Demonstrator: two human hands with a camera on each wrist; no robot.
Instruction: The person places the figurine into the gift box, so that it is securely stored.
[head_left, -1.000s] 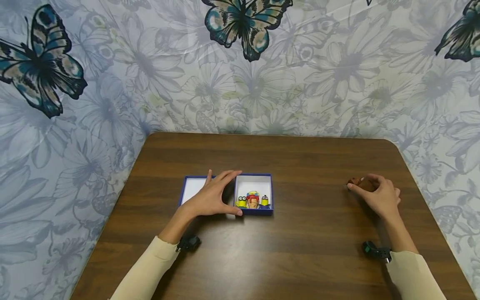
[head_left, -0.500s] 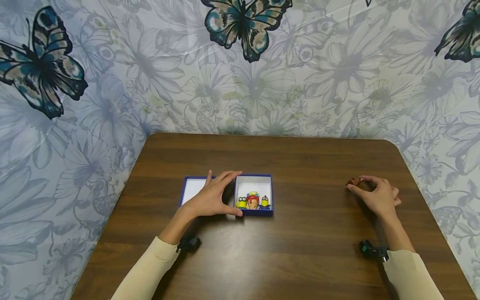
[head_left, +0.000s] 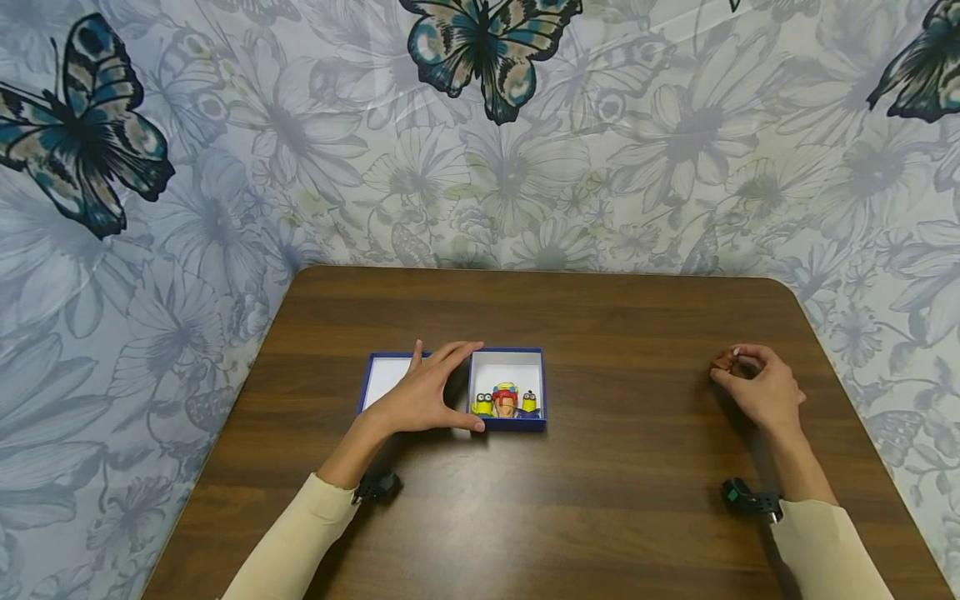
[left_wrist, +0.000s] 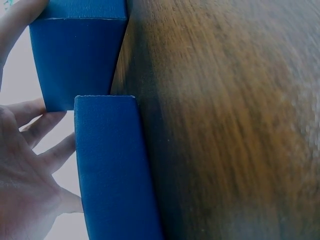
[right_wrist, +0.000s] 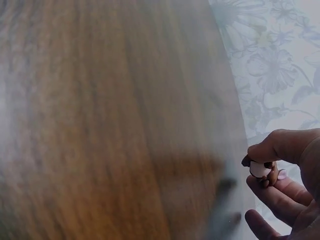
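Note:
Near the middle of the table, a blue box [head_left: 507,425] with a white inside holds three small toy figurines: two yellow minions [head_left: 483,405], one at each side, and a red-haired figurine [head_left: 506,400] between them. My left hand [head_left: 423,396] spans the box's left side, thumb at the front corner and fingertips at the back corner. Under that hand lies the blue-rimmed lid [head_left: 386,377], white inside, partly hidden. Over at the right, my right hand [head_left: 765,390] pinches a small brown and white figurine [right_wrist: 261,171] between thumb and fingers; its exact kind is unclear.
The brown wooden table [head_left: 600,500] has rounded far corners. Behind it hangs a pale floral cloth [head_left: 525,183] with large butterflies. A dark wrist device [head_left: 378,486] sits on each wrist.
My right hand, with the brown figurine in it, has shifted slightly right, and its fingers have changed their hold a little. The left hand and the box stay where they were.

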